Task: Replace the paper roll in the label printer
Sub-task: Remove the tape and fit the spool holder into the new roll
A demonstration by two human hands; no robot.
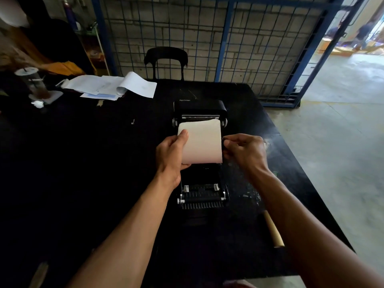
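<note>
A black label printer [200,183] stands open on the black table [83,163], its lid [199,106] tipped back toward the far side. Above its open bay I hold a white paper roll [202,142]. My left hand [172,154] grips the roll's left end, thumb on top. My right hand [246,151] pinches the roll's right edge with its fingertips. The bay under the roll is dark and mostly hidden. A bare cardboard core [273,229] lies on the table to the right of the printer.
A stack of white papers [116,86] lies at the far left, beside a plastic cup with a straw [34,82]. A black chair [166,61] stands behind the table before a blue wire fence [228,38]. The table's right edge meets a concrete floor [332,132].
</note>
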